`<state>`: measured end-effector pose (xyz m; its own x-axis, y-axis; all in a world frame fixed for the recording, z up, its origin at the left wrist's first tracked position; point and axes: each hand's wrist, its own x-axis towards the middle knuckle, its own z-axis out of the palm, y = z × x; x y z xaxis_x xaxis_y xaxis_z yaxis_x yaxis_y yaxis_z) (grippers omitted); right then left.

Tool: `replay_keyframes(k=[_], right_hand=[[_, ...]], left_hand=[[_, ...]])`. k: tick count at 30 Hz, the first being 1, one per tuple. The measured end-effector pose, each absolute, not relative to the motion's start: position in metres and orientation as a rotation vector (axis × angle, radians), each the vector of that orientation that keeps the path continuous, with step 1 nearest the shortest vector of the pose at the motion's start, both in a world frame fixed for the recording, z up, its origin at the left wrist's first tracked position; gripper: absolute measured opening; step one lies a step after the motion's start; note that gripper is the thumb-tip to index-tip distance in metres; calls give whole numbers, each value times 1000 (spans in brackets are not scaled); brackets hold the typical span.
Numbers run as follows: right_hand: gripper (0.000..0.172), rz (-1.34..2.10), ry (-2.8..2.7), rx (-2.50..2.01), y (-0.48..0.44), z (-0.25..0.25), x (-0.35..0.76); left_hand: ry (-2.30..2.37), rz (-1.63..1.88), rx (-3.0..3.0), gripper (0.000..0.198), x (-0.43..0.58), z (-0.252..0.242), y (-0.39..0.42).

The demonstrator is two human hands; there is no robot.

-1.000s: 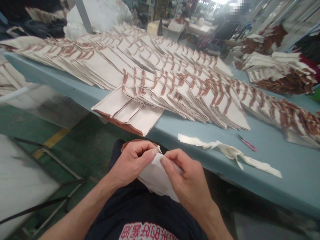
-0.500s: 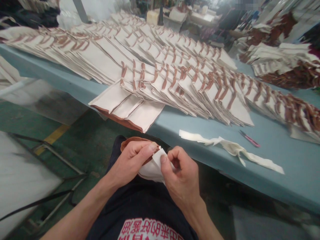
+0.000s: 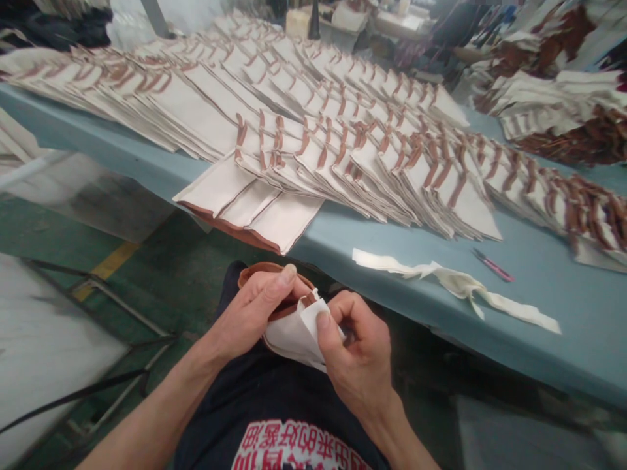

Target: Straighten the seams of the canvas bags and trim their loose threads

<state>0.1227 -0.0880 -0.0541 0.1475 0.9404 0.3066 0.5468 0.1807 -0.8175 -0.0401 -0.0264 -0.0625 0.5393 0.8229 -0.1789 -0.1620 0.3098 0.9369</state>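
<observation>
Over my lap I hold a cream cloth bag with a brown strap (image 3: 291,329). My left hand (image 3: 255,310) is closed on its brown-edged rim, thumb on top. My right hand (image 3: 355,356) pinches a folded corner of the same cloth between thumb and curled fingers. The lower part of the bag is hidden behind my hands. Just beyond them, a few flat cream bags (image 3: 247,205) overhang the near edge of the blue table (image 3: 563,356).
Long fanned rows of cream bags with brown handles (image 3: 372,150) cover the table. A cream cloth strip (image 3: 455,284) and a pink-handled snip tool (image 3: 492,264) lie near the front edge. More bag heaps (image 3: 558,111) sit back right. A metal frame (image 3: 98,333) stands on the green floor at left.
My hands have drawn the cloth tighter and lower; the brown strap has come into view under my left thumb, and my right fingers have curled further around the folded corner.
</observation>
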Motion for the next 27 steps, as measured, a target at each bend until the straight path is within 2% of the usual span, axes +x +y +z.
replay_keyframes(k=[9, 16, 27], right_hand=[[24, 467, -1491, -1522, -86, -60, 120], [23, 437, -1486, -1523, -85, -62, 120], [23, 438, -1486, -1497, -85, -63, 118]], left_hand=[[791, 728, 1129, 58, -41, -65, -26], [714, 649, 1212, 19, -51, -66, -20], [783, 644, 1271, 16, -48, -57, -19]])
